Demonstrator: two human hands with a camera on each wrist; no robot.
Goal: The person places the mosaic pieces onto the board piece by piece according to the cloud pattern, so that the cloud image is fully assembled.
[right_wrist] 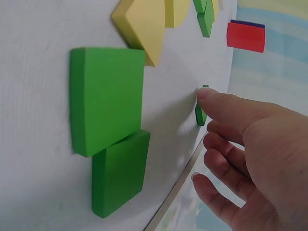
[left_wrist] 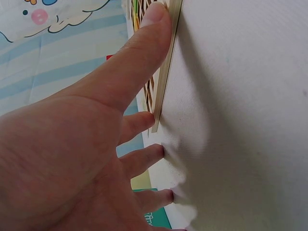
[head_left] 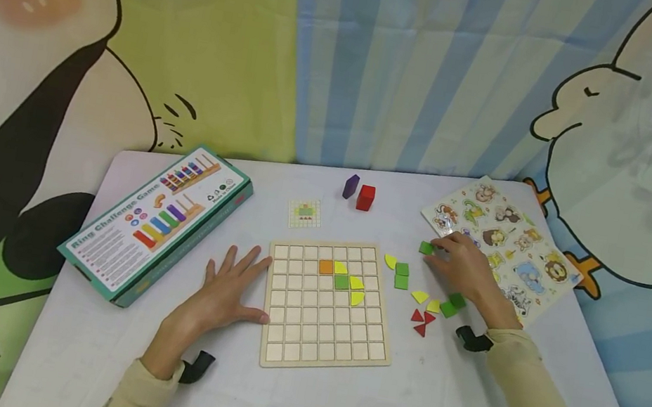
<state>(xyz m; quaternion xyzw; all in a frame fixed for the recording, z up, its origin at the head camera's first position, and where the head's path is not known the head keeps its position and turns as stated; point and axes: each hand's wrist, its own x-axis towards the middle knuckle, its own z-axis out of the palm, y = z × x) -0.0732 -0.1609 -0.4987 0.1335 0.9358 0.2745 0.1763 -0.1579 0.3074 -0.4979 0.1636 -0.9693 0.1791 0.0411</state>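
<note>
A wooden grid board (head_left: 283,352) lies mid-table, holding one orange tile (head_left: 325,267), one green tile (head_left: 341,282) and several yellow tiles (head_left: 357,282). My left hand (head_left: 228,296) is spread at the board's left side, thumb and index finger touching its edge; in the left wrist view the thumb (left_wrist: 144,48) lies along that edge. To the right, my right hand (head_left: 462,266) pinches a green square tile (head_left: 425,248) between thumb and index finger, low over the table. In the right wrist view the thumb partly covers this tile (right_wrist: 201,113).
Loose green squares (head_left: 401,281), yellow pieces (head_left: 419,296) and red triangles (head_left: 420,329) lie right of the board. Behind it are a small pattern card (head_left: 304,214), a red block (head_left: 366,198) and a purple block (head_left: 350,187). A game box (head_left: 157,219) lies left, an animal sheet (head_left: 513,237) right.
</note>
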